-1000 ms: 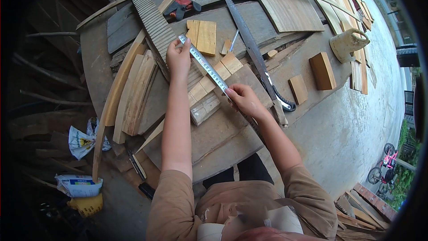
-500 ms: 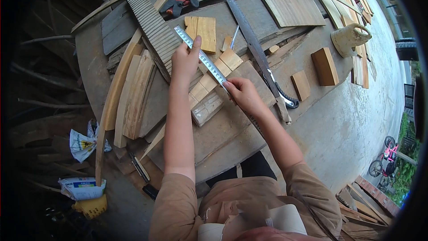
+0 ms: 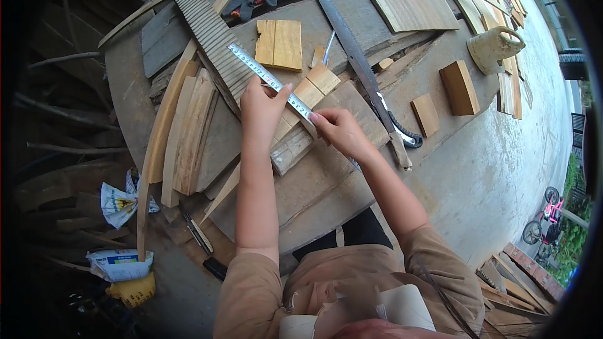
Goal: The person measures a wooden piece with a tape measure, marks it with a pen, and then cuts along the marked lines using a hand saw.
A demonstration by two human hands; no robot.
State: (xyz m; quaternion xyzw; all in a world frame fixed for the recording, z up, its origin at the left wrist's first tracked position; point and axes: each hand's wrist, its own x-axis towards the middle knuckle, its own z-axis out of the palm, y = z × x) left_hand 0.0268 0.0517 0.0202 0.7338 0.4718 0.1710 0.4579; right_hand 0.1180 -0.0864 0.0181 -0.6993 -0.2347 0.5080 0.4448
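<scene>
A silver measuring tape [image 3: 252,64] with printed numbers runs diagonally above the bench, its far end over a ridged wooden board [image 3: 200,9]. My left hand [image 3: 260,102] is closed on it near the middle, thumb pointing right. Lower down, my right hand [image 3: 339,130] pinches the tape between thumb and fingers; a bit of the strip shows below the wrist. Under the tape lies a pale wooden strip [image 3: 317,85] with lines across it, beside a weathered block [image 3: 292,154]. A square yellowish wood block [image 3: 279,44] sits just beyond my hands.
A handsaw [image 3: 352,50] lies right of my hands, near a black-handled cutter [image 3: 408,135]. Further right stand wood blocks [image 3: 460,88] and a cut-open plastic jug [image 3: 493,50]. Curved wood pieces [image 3: 195,132] lie left. Red-and-black gloves [image 3: 250,1] rest at the back.
The tape has shifted slightly left and down, its far end now lower over the ridged board. My left hand has moved down along with it, closer to my right hand.
</scene>
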